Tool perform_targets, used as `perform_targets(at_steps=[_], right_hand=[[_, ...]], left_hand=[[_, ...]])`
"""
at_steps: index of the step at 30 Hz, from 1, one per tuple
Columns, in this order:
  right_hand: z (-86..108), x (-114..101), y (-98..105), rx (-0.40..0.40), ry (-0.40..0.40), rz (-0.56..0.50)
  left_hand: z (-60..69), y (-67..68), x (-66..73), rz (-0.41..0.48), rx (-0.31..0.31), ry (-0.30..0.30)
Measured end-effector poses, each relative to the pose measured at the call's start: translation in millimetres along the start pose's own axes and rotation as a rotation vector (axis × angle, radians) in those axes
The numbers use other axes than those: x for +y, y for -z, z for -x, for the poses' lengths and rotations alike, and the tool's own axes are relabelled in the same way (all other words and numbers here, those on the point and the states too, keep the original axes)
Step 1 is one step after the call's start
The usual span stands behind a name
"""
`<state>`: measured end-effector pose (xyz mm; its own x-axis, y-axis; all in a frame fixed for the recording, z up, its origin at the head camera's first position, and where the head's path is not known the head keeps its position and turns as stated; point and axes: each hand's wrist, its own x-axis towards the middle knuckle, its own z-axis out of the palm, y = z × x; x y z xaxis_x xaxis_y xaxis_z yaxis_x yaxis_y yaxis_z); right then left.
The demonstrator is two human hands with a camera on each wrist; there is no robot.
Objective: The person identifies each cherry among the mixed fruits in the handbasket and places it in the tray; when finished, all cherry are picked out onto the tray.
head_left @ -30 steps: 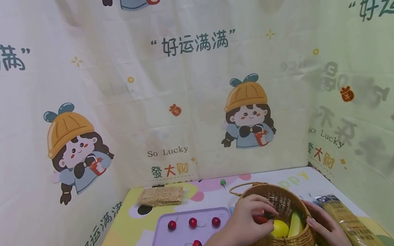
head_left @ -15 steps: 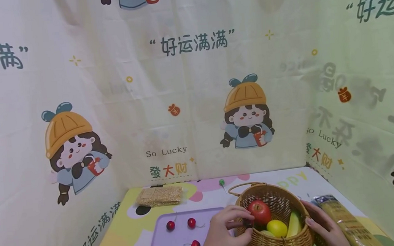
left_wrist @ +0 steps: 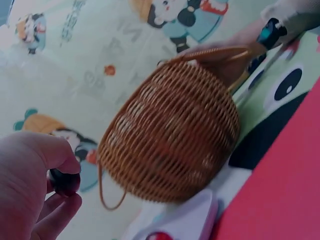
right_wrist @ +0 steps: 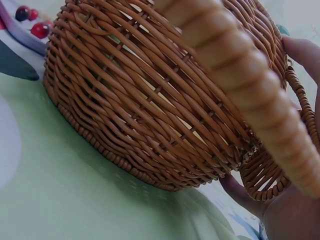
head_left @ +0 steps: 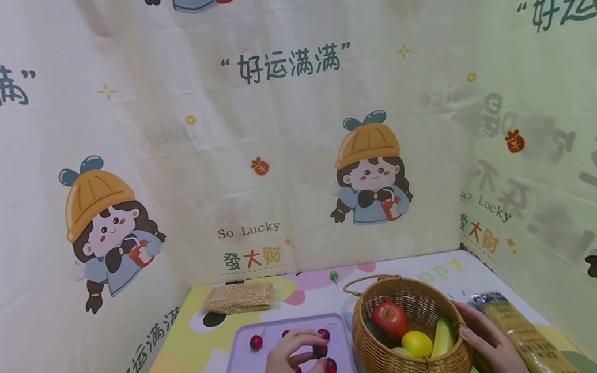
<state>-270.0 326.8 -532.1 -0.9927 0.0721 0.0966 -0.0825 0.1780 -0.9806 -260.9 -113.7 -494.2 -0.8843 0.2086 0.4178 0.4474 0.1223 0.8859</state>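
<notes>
My left hand (head_left: pixel 292 366) pinches a dark red cherry (left_wrist: pixel 65 182) between thumb and fingers, above the lilac tray (head_left: pixel 237 347). Several cherries lie on the tray, one red cherry (head_left: pixel 256 342) at its left and another cherry (head_left: pixel 330 368) near my thumb; my hand partly covers others. My right hand (head_left: pixel 488 341) grips the right side of the wicker basket (head_left: pixel 364 344), thumb at the rim. Inside the tilted basket are a red apple (head_left: pixel 390 319), a yellow lemon (head_left: pixel 417 344), a yellow-green banana-like piece (head_left: pixel 442 338) and a pale green thing (head_left: pixel 402 351).
A bag of grains (head_left: pixel 239 298) lies at the back left, and a green lollipop (head_left: pixel 333 276) at the back. A long golden packet (head_left: pixel 517 333) is right of my right hand. Printed curtains (head_left: pixel 299 198) stand behind and beside the table.
My left hand has come out of the basket with the dark cherry and moved left over the tray, leaving the apple in sight. My right hand stays on the basket.
</notes>
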Motion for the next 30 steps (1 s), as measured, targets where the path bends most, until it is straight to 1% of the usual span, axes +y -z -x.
perform_targets(at_steps=[3,6,7,9,12,15,17,19,21,24,30], right_hand=[[-0.8,-2,-2,0.004,0.009,-0.005],[-0.1,-3,-4,0.016,0.01,-0.007],[0.1,-2,-3,0.01,0.018,-0.011],[0.9,-2,-3,0.003,0.022,-0.014],[1.3,1,-1,-0.01,0.042,-0.033],[1.6,2,-2,-0.009,0.048,-0.055],[1.5,2,-2,-0.008,0.052,-0.062],[1.3,2,-2,-0.007,0.053,-0.059],[1.3,1,-2,-0.01,0.054,-0.051],[1.3,0,-1,-0.015,0.061,-0.038],[1.6,1,-2,0.006,0.064,-0.047]], left_hand=[[6.3,15.0,-6.6,-0.035,0.052,0.036],[13.3,31.7,-15.6,-0.062,0.074,0.068],[15.5,37.5,-18.4,-0.072,0.077,0.092],[19.5,47.9,-22.5,-0.101,0.08,0.119],[23.6,60.5,-28.3,-0.147,0.086,0.12],[27.5,73.0,-34.1,-0.186,0.059,0.08],[29.7,82.4,-40.4,-0.226,0.027,0.054],[31.7,92.0,-46.4,-0.271,-0.015,0.046],[32.9,100.8,-52.4,-0.331,-0.051,0.061],[32.9,110.7,-58.9,-0.397,-0.094,0.081],[32.8,123.2,-68.2,-0.53,-0.179,0.108]])
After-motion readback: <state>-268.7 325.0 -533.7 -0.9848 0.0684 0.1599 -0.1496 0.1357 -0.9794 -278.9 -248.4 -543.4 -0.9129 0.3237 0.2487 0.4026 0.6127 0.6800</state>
